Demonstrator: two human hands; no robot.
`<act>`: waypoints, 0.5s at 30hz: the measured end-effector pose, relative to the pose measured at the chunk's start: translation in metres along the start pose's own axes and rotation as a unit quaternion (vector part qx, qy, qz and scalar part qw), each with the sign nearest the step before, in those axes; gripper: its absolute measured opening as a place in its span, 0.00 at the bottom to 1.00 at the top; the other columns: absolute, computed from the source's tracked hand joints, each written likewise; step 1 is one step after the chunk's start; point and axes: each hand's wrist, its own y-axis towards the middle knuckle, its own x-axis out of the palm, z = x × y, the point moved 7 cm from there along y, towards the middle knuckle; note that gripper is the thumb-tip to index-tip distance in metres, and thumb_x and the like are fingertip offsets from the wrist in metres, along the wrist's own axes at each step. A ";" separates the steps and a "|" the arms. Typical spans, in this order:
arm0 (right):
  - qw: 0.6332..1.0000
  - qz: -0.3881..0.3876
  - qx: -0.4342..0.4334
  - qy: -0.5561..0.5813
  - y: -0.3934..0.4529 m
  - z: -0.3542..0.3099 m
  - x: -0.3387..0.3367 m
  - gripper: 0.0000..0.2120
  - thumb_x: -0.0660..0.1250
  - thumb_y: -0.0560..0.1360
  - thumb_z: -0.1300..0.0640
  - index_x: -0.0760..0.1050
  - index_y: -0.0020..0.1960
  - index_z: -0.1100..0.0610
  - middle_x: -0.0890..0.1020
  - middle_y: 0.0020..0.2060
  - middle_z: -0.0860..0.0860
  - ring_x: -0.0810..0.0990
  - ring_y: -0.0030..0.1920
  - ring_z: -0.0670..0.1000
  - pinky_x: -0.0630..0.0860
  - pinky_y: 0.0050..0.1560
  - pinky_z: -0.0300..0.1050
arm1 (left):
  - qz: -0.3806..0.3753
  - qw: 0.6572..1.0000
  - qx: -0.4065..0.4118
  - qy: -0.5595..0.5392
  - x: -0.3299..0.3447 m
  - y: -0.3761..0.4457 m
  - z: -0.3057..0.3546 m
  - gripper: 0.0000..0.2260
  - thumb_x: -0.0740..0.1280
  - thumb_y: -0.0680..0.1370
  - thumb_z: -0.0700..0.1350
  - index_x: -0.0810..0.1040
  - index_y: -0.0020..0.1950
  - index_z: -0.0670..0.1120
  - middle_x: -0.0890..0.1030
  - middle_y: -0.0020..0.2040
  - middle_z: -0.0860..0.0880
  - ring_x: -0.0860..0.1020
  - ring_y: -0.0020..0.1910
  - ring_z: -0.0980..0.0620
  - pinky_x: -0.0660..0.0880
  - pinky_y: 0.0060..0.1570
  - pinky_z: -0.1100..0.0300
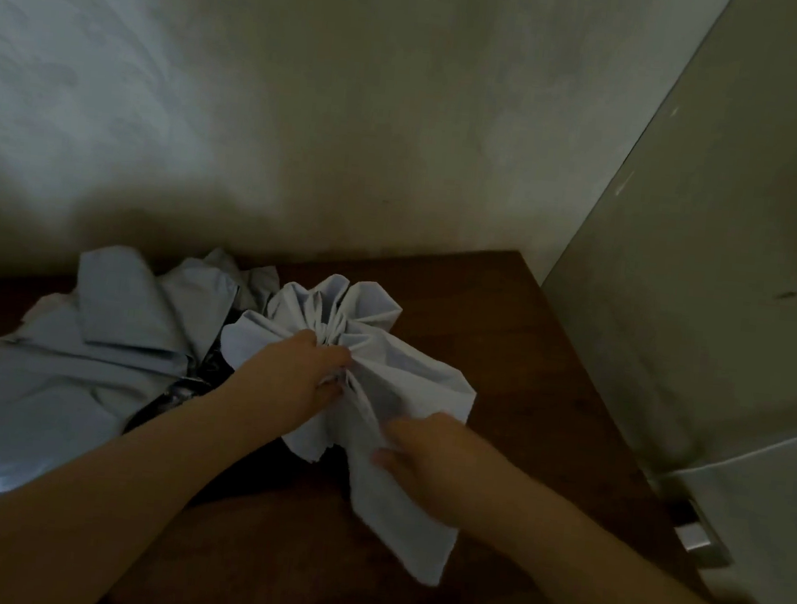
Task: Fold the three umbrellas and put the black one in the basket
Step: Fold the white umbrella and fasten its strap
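- Folding of the pale grey umbrella (363,347) is the step in hand, judging by its canopy bunching into pleats at the centre of the frame, on the brown worktop (519,342).
- Left hand (299,372) is gripping the gathered pleats at the middle of that canopy, fingers curling into the cloth where the folds are meeting.
- Right hand (425,455) is pinching one loose panel that is trailing toward the lower centre of the frame; motion blur is hiding the exact lay of its fingers.
- Second pale umbrella (105,346) is lying crumpled at the left of the frame, just beside the first, its cloth looking loose and not yet wrapped.
- Something dark and glossy (183,393) is showing between the two pale canopies; it may be the black umbrella, but too little is showing to tell.
- No basket is appearing anywhere in the frame.
- Grey wall (357,103) is filling the upper frame, and a pale cabinet-like surface (729,285) is standing at the right.
- Next move is probably calling for laying each panel flat round the shaft in one direction, the left hand keeping the pleats from springing open, before any strap is fastening.
- Task is looking early: none of the umbrellas is appearing neatly wrapped.
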 end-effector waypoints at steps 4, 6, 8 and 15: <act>0.994 0.047 -0.052 0.081 0.009 -0.033 0.025 0.14 0.56 0.81 0.52 0.71 0.56 0.62 0.79 0.50 0.58 0.77 0.48 0.56 0.67 0.40 0.41 | 0.010 0.999 -0.028 -0.011 0.004 0.005 0.004 0.12 0.59 0.85 0.44 0.76 0.66 0.44 0.59 0.37 0.56 0.63 0.37 0.56 0.61 0.36 0.63; 0.986 0.078 -0.073 0.126 0.017 -0.044 0.029 0.13 0.56 0.81 0.54 0.70 0.56 0.63 0.79 0.48 0.59 0.77 0.45 0.56 0.69 0.39 0.43 | 0.018 0.999 -0.041 -0.025 0.000 0.006 0.001 0.11 0.61 0.84 0.41 0.78 0.63 0.41 0.63 0.36 0.56 0.64 0.36 0.58 0.61 0.36 0.65; 0.979 0.099 -0.089 0.155 0.024 -0.054 0.032 0.12 0.56 0.81 0.56 0.70 0.57 0.63 0.79 0.48 0.61 0.77 0.43 0.56 0.72 0.39 0.44 | 0.015 0.996 -0.055 -0.061 -0.007 0.005 -0.005 0.11 0.63 0.82 0.40 0.80 0.63 0.42 0.75 0.41 0.54 0.67 0.35 0.58 0.64 0.36 0.65; 0.979 0.126 -0.058 0.151 0.048 -0.076 0.048 0.14 0.53 0.82 0.54 0.70 0.54 0.65 0.78 0.49 0.62 0.77 0.49 0.57 0.66 0.43 0.42 | -0.095 0.983 -0.087 -0.127 0.002 -0.003 -0.018 0.15 0.61 0.84 0.40 0.80 0.68 0.45 0.74 0.36 0.50 0.68 0.31 0.57 0.68 0.27 0.73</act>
